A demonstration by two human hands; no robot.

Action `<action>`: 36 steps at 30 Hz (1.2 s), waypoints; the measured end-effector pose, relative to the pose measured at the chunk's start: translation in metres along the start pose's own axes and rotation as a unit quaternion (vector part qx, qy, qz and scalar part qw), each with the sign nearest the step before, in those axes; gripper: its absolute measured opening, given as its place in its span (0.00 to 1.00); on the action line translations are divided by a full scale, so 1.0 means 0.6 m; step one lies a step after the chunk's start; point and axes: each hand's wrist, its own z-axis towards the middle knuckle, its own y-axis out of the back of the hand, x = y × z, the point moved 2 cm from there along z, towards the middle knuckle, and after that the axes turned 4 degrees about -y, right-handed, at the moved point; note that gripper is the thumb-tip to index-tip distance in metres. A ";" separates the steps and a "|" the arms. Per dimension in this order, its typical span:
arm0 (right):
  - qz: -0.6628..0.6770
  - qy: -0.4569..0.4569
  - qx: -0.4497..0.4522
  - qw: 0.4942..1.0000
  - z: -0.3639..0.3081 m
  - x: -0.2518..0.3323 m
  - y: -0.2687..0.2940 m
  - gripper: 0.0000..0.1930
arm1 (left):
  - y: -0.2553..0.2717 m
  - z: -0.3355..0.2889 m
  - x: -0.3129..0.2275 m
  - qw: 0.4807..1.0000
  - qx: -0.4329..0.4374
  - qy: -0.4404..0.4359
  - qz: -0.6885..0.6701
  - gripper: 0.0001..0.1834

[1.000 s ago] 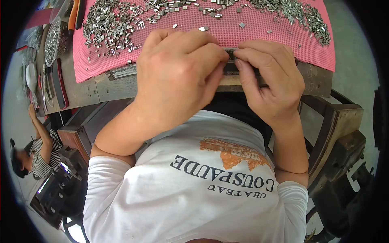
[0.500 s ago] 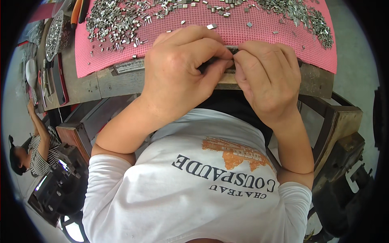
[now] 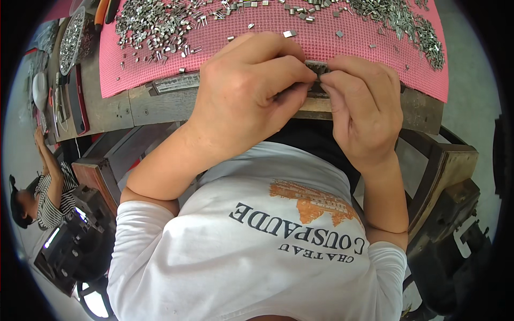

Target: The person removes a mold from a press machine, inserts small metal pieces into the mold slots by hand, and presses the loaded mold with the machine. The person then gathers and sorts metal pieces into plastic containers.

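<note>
Facing each other at a metal bar (image 3: 176,83): left hand (image 3: 241,91), right hand (image 3: 369,107); fingers (image 3: 292,69) pinched narrow, contents too hidden to tell. Beyond: pink mat (image 3: 111,75), loose metal components (image 3: 152,27).

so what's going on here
At a wooden bench, someone's left hand and right hand have fingertips close together at a dark bar by the near edge of a pink mesh mat; anything pinched there is too hidden to tell. Small silver components, some of them two-legged, lie loose on the mat. A co-worker is off to the left.
</note>
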 end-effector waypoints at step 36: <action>0.056 -0.072 0.024 0.995 0.004 -0.006 0.039 0.12 | -0.017 -0.004 -0.001 0.995 -0.057 0.082 -0.018 0.11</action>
